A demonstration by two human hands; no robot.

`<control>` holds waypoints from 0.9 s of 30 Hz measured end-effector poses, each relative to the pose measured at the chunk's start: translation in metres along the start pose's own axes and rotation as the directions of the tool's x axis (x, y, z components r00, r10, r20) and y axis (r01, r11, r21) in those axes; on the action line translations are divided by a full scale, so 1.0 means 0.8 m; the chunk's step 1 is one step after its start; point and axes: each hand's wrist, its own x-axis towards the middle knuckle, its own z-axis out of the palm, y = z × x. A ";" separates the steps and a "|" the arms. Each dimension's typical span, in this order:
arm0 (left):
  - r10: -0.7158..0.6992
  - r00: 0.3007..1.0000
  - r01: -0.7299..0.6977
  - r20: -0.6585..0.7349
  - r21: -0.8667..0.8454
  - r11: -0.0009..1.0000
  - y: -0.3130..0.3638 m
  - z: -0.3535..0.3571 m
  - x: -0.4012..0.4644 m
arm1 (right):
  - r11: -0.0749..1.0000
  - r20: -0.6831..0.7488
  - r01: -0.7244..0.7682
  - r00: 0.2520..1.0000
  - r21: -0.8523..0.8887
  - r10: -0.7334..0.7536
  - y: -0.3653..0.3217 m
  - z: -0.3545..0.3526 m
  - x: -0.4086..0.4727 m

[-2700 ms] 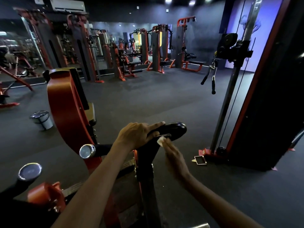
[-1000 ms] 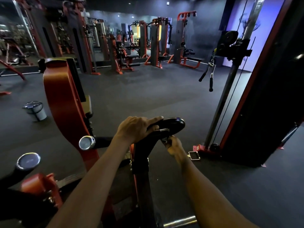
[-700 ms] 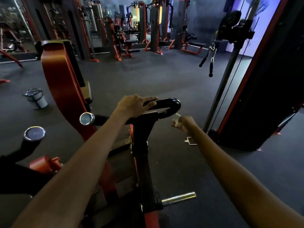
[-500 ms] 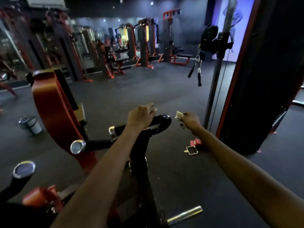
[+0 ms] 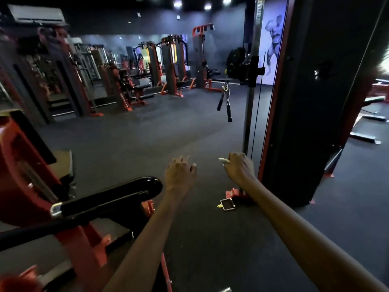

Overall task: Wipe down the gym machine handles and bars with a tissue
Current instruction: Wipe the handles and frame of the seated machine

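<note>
- One tissue (image 5: pixel 223 160) is being pinched in the right hand (image 5: pixel 239 167);
- left hand (image 5: pixel 180 173) is hovering, fingers loosely curled, holding nothing, beside one black padded handle (image 5: pixel 117 197).

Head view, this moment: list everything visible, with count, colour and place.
Glossy black padded machine handle: one, lower left, on red frame.
Small folded white tissue: one, in right grip.
Black-gripped hanging cable handle: one, centre right.
Tall black weight-stack column with red edge: one, right.
Small square metal-framed tag: one, on floor.
Red-and-grey gym machines: several, background.
Left hand: empty, clear of handle.
Right hand: pinches tissue.
</note>
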 end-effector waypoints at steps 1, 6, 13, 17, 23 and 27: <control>-0.026 1.000 0.026 0.011 -0.007 1.000 0.010 0.016 -0.003 | 1.000 0.015 0.008 1.000 0.019 -0.008 0.018 0.005 0.001; -0.047 0.997 0.048 0.069 -0.016 0.999 0.073 0.083 -0.013 | 0.998 0.093 0.036 0.995 0.055 -0.042 0.087 0.024 0.006; -0.097 0.987 0.096 0.127 0.011 0.995 0.117 0.156 -0.002 | 0.987 0.132 0.093 0.985 0.129 -0.110 0.160 0.035 0.035; -0.162 0.977 0.153 0.137 0.075 0.985 0.118 0.189 0.040 | 0.986 0.145 0.140 0.978 0.095 -0.153 0.181 0.045 0.097; -0.266 0.948 0.253 0.177 0.093 0.963 0.104 0.231 0.147 | 0.975 0.226 0.197 0.950 0.102 -0.215 0.192 0.098 0.221; -0.314 0.946 0.309 0.076 0.069 0.948 0.090 0.250 0.233 | 0.957 0.219 0.257 0.934 0.132 -0.281 0.182 0.144 0.319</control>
